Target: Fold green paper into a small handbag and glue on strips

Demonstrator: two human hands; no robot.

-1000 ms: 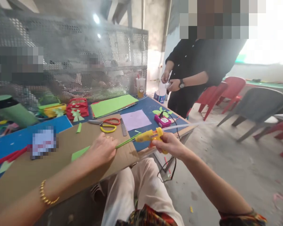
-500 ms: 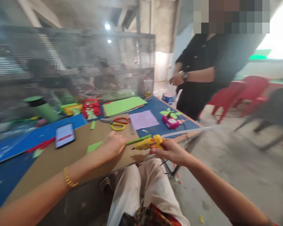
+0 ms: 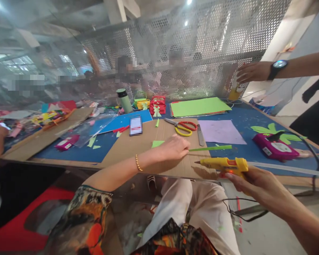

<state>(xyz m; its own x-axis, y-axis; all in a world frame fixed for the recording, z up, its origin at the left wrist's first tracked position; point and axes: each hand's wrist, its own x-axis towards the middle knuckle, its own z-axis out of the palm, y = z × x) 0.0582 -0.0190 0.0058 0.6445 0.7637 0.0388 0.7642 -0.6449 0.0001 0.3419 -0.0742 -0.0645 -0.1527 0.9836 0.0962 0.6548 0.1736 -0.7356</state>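
Observation:
My right hand [image 3: 255, 180] is closed around a yellow glue gun [image 3: 223, 165], its nozzle pointing left over the cardboard's front edge. A clear glue stick [image 3: 284, 169] extends from the gun's back. My left hand [image 3: 175, 147] is closed on a narrow green paper strip [image 3: 212, 148], which sticks out to the right. Both hands are above a brown cardboard sheet [image 3: 127, 159]. A small green paper piece [image 3: 157, 143] lies beside my left wrist. Behind the hand rest scissors [image 3: 184, 127] with red and yellow handles and a metal ruler-like blade [image 3: 200, 134].
A purple paper sheet [image 3: 222, 131], a stack of green paper [image 3: 199, 107], a magenta power box [image 3: 275, 145] with a cable and a phone [image 3: 135, 125] lie on the table. Another person's hand [image 3: 251, 72] touches a drink cup [image 3: 235, 90]. A green bottle [image 3: 124, 101] stands at the back.
My view has swung left, showing more of the table's left side. The standing person's hand now reaches to the cup. My hands still hold the strip and the glue gun.

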